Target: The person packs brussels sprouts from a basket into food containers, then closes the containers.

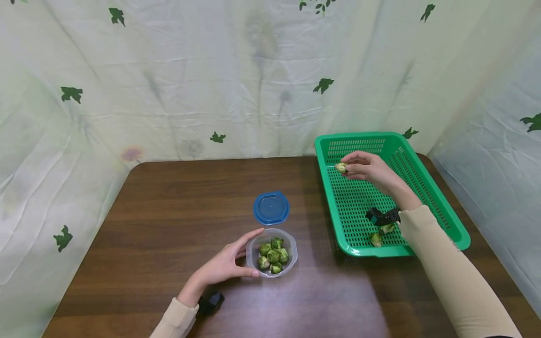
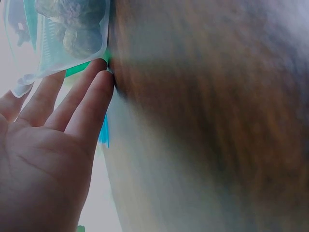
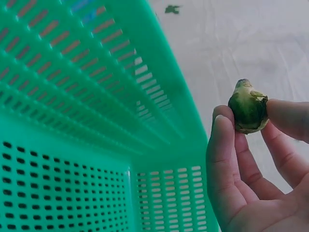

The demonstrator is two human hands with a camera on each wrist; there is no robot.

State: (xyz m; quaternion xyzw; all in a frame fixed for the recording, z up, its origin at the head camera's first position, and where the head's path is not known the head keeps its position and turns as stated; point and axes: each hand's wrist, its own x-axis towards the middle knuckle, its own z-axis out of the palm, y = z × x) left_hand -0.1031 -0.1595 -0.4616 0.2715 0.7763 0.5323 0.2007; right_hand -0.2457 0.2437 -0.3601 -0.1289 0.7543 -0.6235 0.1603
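Sprout [image 1: 340, 167] is pinched between the thumb and fingertips of the right hand [image 1: 367, 170], held above the far left part of the basket [image 1: 376, 252]. From there the tub [image 1: 292, 246] is set to the left and closer to the person, on the surface [image 1: 203, 197]; its left side is gripped by the left hand [image 1: 228, 263], the nearer one.

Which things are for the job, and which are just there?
For the job:
sprout in the right hand
clear tub of sprouts, left hand holding it
green basket with more sprouts
blue lid, probably the tub's

Just there:
leafy sheet behind
black wrist gadgets
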